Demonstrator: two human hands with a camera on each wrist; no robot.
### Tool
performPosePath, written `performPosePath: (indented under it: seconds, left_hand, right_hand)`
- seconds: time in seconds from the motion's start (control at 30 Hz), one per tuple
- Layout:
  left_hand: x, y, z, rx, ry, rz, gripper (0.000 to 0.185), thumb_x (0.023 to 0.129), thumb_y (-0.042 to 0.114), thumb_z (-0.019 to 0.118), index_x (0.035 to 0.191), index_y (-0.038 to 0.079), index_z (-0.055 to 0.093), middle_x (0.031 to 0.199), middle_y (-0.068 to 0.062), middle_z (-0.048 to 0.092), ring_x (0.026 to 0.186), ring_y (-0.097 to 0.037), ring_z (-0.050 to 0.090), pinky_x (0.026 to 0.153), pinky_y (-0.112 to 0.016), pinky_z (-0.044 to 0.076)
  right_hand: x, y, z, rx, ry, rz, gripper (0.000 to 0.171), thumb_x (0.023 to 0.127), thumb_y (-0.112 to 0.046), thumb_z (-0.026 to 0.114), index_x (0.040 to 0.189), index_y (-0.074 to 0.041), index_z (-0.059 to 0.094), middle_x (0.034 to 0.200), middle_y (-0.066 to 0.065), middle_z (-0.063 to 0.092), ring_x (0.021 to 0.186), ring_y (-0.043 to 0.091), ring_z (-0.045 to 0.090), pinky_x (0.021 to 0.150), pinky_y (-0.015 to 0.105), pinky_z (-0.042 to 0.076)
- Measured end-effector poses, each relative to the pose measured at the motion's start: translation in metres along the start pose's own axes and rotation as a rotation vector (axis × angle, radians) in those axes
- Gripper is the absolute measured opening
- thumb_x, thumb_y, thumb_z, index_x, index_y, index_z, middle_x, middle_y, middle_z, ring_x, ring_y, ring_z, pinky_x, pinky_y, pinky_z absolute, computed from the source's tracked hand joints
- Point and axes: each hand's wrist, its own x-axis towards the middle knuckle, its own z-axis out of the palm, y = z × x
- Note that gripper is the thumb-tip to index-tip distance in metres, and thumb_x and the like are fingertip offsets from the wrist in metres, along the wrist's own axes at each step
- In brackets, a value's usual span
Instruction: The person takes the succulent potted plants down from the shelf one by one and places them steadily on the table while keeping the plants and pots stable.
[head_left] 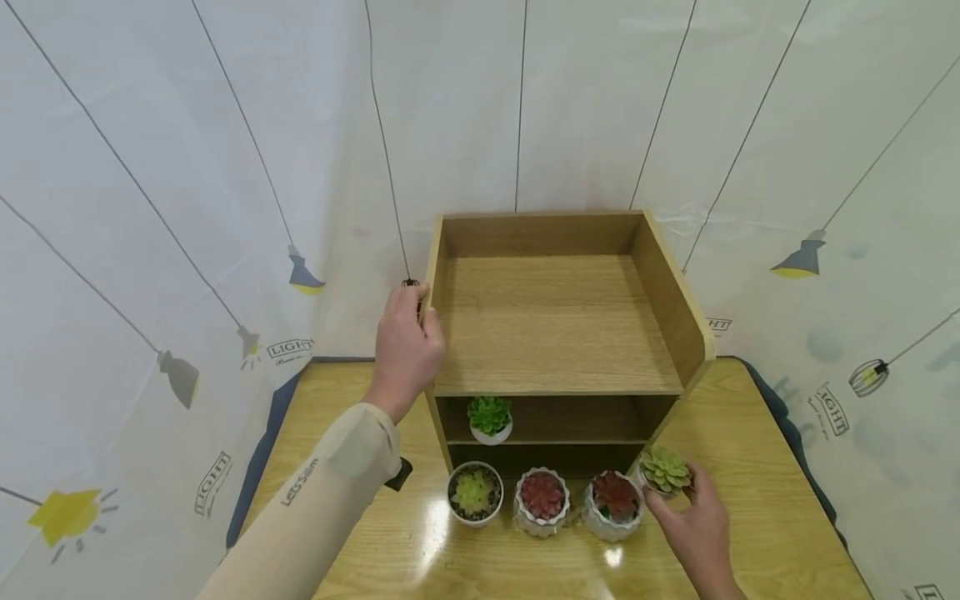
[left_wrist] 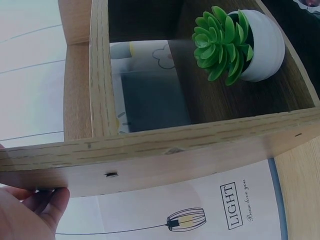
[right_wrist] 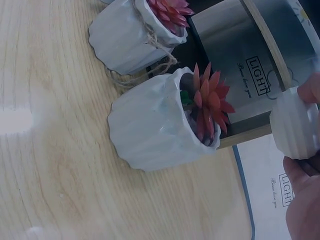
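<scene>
My left hand (head_left: 408,346) grips the left side panel of a wooden shelf (head_left: 558,325), its fingertips at the panel's edge. In the left wrist view the left hand (left_wrist: 35,210) shows at the lower left. Pinched between thumb and fingers, a pale green succulent (head_left: 666,469) in a small white pot (right_wrist: 295,125) is held up by my right hand (head_left: 697,529), at the shelf's front right. A bright green succulent (left_wrist: 222,45) in a white pot (left_wrist: 265,45) stands inside the shelf's middle level, toward the left.
Along the shelf's front, on the wooden table (head_left: 772,517), stand a yellow-green succulent (head_left: 474,492) in a round white pot and two red succulents, one centre (head_left: 542,495) and one right (head_left: 615,497), in fluted white pots. A lamp-printed white sheet (head_left: 465,125) hangs behind.
</scene>
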Motion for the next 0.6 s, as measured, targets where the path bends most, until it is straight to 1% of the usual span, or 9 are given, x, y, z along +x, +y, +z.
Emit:
performPosePath:
  seconds: [0.1,0.17,0.23,0.27,0.3,0.33,0.4,0.47,0.6]
  left_hand:
    - [-0.001,-0.001,0.000,0.004,0.007,0.004,0.039,0.103,0.006,0.042,0.136,-0.011,0.053,0.121,-0.027,0.057,0.087,-0.033,0.053,0.075,-0.046,0.052]
    - [-0.001,-0.002,0.000,0.007,0.009,0.005,0.039,0.103,0.006,0.042,0.136,-0.011,0.054,0.122,-0.028,0.057,0.088,-0.033,0.053,0.075,-0.046,0.052]
    - [-0.002,-0.002,0.000,0.009,0.009,0.001,0.039,0.103,0.006,0.042,0.136,-0.011,0.054,0.122,-0.027,0.057,0.088,-0.034,0.053,0.075,-0.046,0.052]
    - [-0.001,-0.003,0.000,0.010,0.008,0.000,0.039,0.103,0.006,0.042,0.136,-0.011,0.054,0.122,-0.027,0.057,0.089,-0.034,0.054,0.076,-0.046,0.052]
    - [-0.001,-0.003,0.000,0.011,0.009,0.002,0.039,0.103,0.006,0.042,0.136,-0.011,0.054,0.122,-0.027,0.057,0.090,-0.034,0.054,0.077,-0.047,0.052]
    - [-0.001,-0.003,0.001,0.010,0.008,0.003,0.039,0.103,0.006,0.042,0.136,-0.011,0.054,0.123,-0.028,0.057,0.091,-0.035,0.054,0.078,-0.047,0.052]
    - [0.001,-0.003,0.001,0.008,0.008,0.006,0.039,0.104,0.007,0.042,0.136,-0.011,0.054,0.124,-0.028,0.056,0.092,-0.035,0.054,0.079,-0.047,0.053]
    - [0.001,-0.003,0.001,0.006,0.006,0.008,0.039,0.104,0.008,0.041,0.136,-0.011,0.053,0.124,-0.028,0.056,0.092,-0.034,0.054,0.080,-0.046,0.053]
    - [0.001,-0.003,0.001,-0.002,-0.002,-0.015,0.040,0.103,0.008,0.041,0.137,-0.010,0.053,0.123,-0.026,0.056,0.087,-0.032,0.053,0.075,-0.043,0.052]
  right_hand:
    - [0.000,0.004,0.000,-0.022,-0.001,0.024,0.060,0.084,-0.005,0.080,0.135,0.010,0.054,0.127,0.029,0.061,0.119,0.045,0.061,0.085,-0.006,0.029]
    - [-0.001,0.005,0.000,-0.039,-0.006,0.038,0.060,0.084,-0.006,0.080,0.136,0.010,0.053,0.128,0.028,0.060,0.119,0.044,0.062,0.091,0.003,0.043]
    - [-0.001,0.006,0.000,-0.050,-0.012,0.049,0.061,0.085,-0.006,0.080,0.136,0.010,0.052,0.129,0.028,0.059,0.120,0.045,0.061,0.097,0.022,0.053]
    - [0.000,0.007,0.000,-0.052,-0.015,0.054,0.061,0.085,-0.006,0.080,0.137,0.011,0.052,0.129,0.029,0.059,0.120,0.046,0.061,0.099,0.033,0.055]
    - [0.000,0.008,-0.001,-0.054,-0.020,0.060,0.062,0.086,-0.006,0.080,0.137,0.012,0.051,0.130,0.030,0.058,0.120,0.048,0.060,0.100,0.045,0.053]
    - [0.000,0.008,-0.001,-0.056,-0.024,0.066,0.062,0.086,-0.007,0.079,0.137,0.013,0.050,0.130,0.032,0.057,0.121,0.050,0.060,0.100,0.054,0.051]
    - [0.001,0.009,-0.002,-0.057,-0.038,0.094,0.063,0.087,-0.008,0.078,0.138,0.014,0.048,0.131,0.033,0.056,0.122,0.051,0.058,0.101,0.058,0.049]
    - [0.002,0.011,-0.003,-0.056,-0.051,0.122,0.064,0.089,-0.010,0.077,0.140,0.014,0.047,0.132,0.033,0.054,0.123,0.052,0.056,0.102,0.060,0.048]
    - [0.003,0.015,-0.003,-0.052,-0.065,0.150,0.066,0.088,-0.009,0.076,0.141,0.015,0.044,0.133,0.034,0.052,0.125,0.052,0.053,0.102,0.061,0.048]
